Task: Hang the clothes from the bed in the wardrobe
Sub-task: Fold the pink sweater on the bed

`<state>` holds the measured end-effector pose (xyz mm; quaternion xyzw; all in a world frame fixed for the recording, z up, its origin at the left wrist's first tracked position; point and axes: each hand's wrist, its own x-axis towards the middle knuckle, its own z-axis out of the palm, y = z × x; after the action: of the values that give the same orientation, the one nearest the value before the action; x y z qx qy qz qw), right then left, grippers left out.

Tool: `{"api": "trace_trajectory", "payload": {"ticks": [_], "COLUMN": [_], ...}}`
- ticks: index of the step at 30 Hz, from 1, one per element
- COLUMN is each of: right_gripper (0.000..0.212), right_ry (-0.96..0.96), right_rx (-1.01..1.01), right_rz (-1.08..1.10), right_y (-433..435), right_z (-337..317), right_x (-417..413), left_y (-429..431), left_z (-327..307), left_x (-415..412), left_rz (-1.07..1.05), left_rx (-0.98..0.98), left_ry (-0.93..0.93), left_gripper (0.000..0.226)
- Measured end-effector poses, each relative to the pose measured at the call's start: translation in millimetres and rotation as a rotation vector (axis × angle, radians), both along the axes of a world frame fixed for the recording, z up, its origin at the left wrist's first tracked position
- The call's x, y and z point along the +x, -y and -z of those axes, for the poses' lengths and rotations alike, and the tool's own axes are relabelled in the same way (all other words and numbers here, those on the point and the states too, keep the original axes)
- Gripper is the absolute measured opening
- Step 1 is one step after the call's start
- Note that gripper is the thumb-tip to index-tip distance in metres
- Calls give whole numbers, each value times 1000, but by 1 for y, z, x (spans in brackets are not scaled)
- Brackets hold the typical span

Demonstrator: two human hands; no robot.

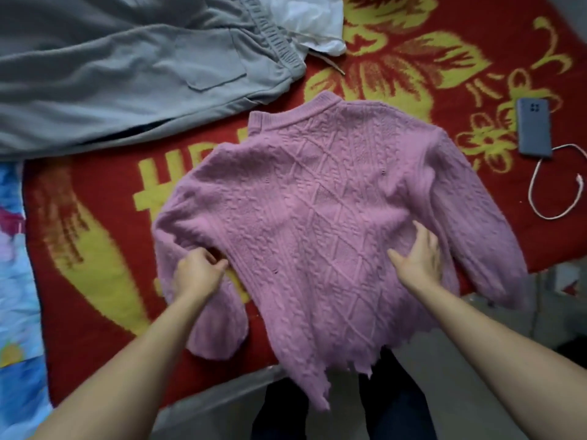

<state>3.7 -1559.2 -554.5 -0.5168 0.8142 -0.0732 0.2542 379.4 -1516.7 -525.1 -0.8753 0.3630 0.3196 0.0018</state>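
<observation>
Sweater (317,217), pink cable knit, lies spread flat on the bed (79,360), neckline away from the person and sleeves angled down each side. Its frayed hem hangs past the near edge of the bed, in front of the person's dark trousers (397,408).

Left hand (198,271): fingers curled, pinching the knit where the left-side sleeve meets the body of the sweater.

Right hand (419,258): fingers spread apart and laid flat on the sweater near its right side, thumb out toward the middle; it presses on the fabric and grips nothing.

Bed covering: red blanket (495,42) with a yellow flower pattern and yellow lettering partly hidden under the sweater. A blue patterned sheet (12,281) shows along the left edge.

Other items on the bed:
- Grey trousers (111,74) with an elastic waistband and a patch pocket lie at upper left, apart from the sweater.
- A white cloth (311,23) lies just beyond the waistband; what it is cannot be told.
- A grey-blue phone (535,127) lies face down at far right, with a white cable (540,198) looped beside it and reaching its lower end.
</observation>
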Motion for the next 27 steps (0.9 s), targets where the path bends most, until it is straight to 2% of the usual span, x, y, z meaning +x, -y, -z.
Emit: {"api": "trace_trajectory", "payload": {"ticks": [1,3,5,6,8,10,12,15,19,23,27], "right_gripper": [79,78,78,79,83,86,75,49,43,35,32], "right_ry": [3,-31,-50,-12,87,74,111,343,501,604,735], "right_rx": [25,87,155,197,277,306,284,323,293,314,313], "right_rz": [36,145,250,300,354,315,285,363,456,454,494], "right_y": [-8,-19,-25,-28,-40,-53,-70,-94,-117,-124,-90], "right_z": [1,4,10,14,25,37,48,49,24,-15,-53], "right_x": [-5,-29,-62,-78,-101,-107,-113,-132,-185,-210,-203], "left_y": [-16,-46,-77,-89,-113,-129,-143,-164,-200,-216,-186], "left_z": [11,26,40,44,57,62,64,62,50,8,-28], "left_x": [-23,-65,-98,-111,-134,-149,-163,-163,-148,-160,-156], "left_rz": [1,-134,-325,-408,-553,-677,-678,-800,-937,-1000,-1041], "left_rx": [68,134,176,186,148,87,19,-126,-185,-159,-211], "left_ry": [-130,-349,-427,-425,-494,-644,-657,-599,-468,-471,-548], "left_gripper": [35,55,76,79,67,46,30,23,35,34,24]}}
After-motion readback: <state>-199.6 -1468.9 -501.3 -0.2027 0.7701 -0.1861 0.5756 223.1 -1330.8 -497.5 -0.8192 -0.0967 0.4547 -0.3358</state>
